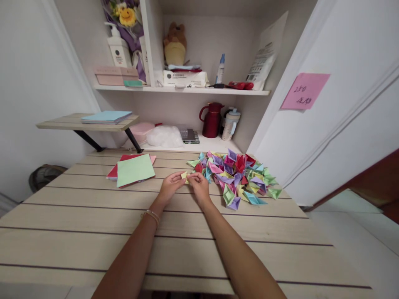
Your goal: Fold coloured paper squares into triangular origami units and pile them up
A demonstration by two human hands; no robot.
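Clamping the grip of left hand [170, 187] and right hand [199, 185] on a small pale-yellow paper piece [184, 176], I judged the multicoloured folded-paper heap [240, 174] done; flat coloured paper sheets [134, 170] left of it awaited folding.

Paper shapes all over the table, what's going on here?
A person is working on paper with bare hands. The left hand and right hand together pinch a small yellow piece. A pile of folded colourful pieces lies beside the right hand, and a stack of flat sheets lies to the left on the wooden table.
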